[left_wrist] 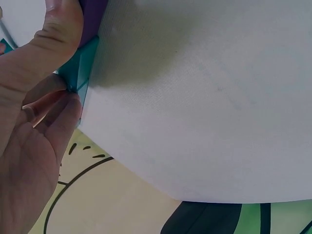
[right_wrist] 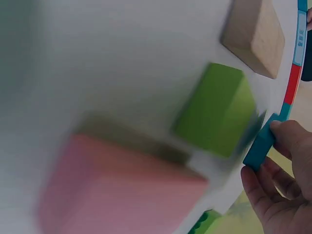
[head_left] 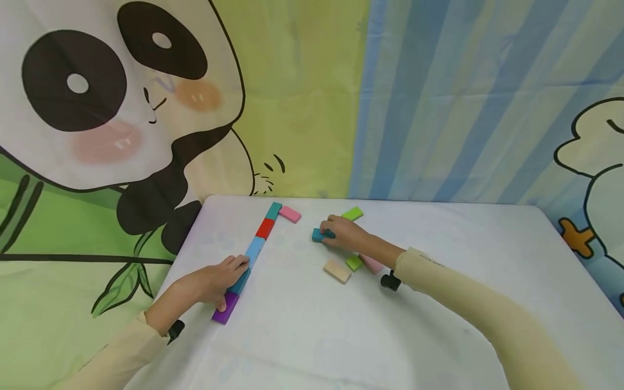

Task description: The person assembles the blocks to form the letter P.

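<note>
A row of flat coloured blocks runs away from me on the left of the white table. In it lie a purple block (head_left: 226, 309), a dark blue block (head_left: 239, 283), a light blue block (head_left: 255, 250), a red block (head_left: 265, 228) and a teal block (head_left: 274, 210). My left hand (head_left: 214, 281) grips the dark blue block from the row's left side, thumb by the purple end and fingertips by the light blue end. Mid-table, my right hand (head_left: 347, 234) pinches another blue block (right_wrist: 261, 146) between thumb and fingers; part of it is hidden in the head view.
Beside the row's far end lies a pink block (head_left: 290, 214). Around my right hand are a long green block (head_left: 353, 213), a small green block (right_wrist: 217, 109), a plain wooden block (head_left: 337, 272) and a second pink block (right_wrist: 122, 190). A printed curtain (head_left: 312, 97) hangs behind the table.
</note>
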`<state>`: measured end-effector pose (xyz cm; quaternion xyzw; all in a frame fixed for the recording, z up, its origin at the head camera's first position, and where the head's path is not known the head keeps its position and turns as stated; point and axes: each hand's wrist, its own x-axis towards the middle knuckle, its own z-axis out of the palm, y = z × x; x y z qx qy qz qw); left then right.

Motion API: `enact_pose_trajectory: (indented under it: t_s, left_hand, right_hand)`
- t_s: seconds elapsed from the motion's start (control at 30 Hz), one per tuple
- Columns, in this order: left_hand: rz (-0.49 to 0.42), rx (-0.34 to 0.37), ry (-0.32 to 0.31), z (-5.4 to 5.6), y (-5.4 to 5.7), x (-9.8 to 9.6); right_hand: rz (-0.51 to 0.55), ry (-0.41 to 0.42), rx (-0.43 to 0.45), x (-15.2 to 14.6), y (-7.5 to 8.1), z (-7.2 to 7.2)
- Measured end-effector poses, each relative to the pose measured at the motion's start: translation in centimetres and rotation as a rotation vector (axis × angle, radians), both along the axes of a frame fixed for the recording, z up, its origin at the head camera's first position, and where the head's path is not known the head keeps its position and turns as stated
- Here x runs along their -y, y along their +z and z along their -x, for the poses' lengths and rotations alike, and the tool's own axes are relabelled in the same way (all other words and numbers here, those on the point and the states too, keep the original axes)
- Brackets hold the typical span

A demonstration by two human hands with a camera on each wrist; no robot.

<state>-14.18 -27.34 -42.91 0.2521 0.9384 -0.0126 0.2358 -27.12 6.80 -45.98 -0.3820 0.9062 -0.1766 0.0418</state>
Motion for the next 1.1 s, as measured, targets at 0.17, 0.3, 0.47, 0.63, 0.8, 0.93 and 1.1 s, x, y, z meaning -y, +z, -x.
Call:
enact_pose_trajectory:
  t_s: [0.17, 0.3, 0.47, 0.63, 0.8, 0.93, 1.1]
  left_hand:
    - [-0.001, 0.013, -0.009, -0.1, 0.0, -0.3]
    - [-0.001, 0.003, -0.020, -0.2, 0.0, -0.2]
    - [-0.005, -0.008, -0.029, -0.1, 0.2, 0.1]
    - [-0.005, -0.007, -0.027, 0.0, 0.3, 0.1]
    - [0.003, -0.008, -0.027, 0.1, 0.2, 0.1]
    - [0.004, -0.010, -0.027, 0.1, 0.2, 0.2]
    - [0.003, -0.014, -0.032, 0.1, 0.0, 0.4]
  right_hand:
    - [0.001, -0.055, 0.027, 2.4, -0.3, 1.0]
    - [0.025, -0.067, 0.056, 3.0, -0.8, 1.2]
    - [0.028, -0.067, 0.090, 3.9, -1.0, 1.0]
    - [0.020, -0.081, 0.113, 4.7, -1.2, 1.1]
    - [0.016, -0.098, 0.127, 5.3, -1.3, 1.2]
    - [0.021, -0.109, 0.133, 5.6, -1.3, 1.2]
    - [0.016, -0.119, 0.129, 5.8, -1.2, 1.1]
